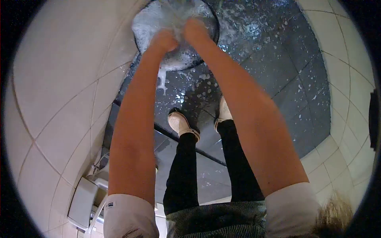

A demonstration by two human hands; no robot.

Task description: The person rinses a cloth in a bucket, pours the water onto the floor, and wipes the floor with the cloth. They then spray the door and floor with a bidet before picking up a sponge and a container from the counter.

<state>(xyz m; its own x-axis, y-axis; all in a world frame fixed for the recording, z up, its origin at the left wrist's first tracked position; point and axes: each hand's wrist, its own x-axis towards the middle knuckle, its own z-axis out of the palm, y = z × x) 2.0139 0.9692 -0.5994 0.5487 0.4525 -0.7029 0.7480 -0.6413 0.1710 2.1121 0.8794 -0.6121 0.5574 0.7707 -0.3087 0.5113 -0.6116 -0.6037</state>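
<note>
A round, dark-rimmed basin of white suds stands on the wet floor at the top of the head view. Over it, my left hand is curled closed, its fingers blurred. Close beside it, my right hand is also closed, a little farther forward. Pale, blurred streaks between and beyond both hands could be water or wet fabric; I cannot make out what they grip. Foam covers much of the water and hides whatever lies below.
Dark grey floor tiles are wet and spotted with suds. My feet in light clogs stand behind the basin, near a dark strip across the floor. Tiled walls rise on both sides. A white toilet is at lower left.
</note>
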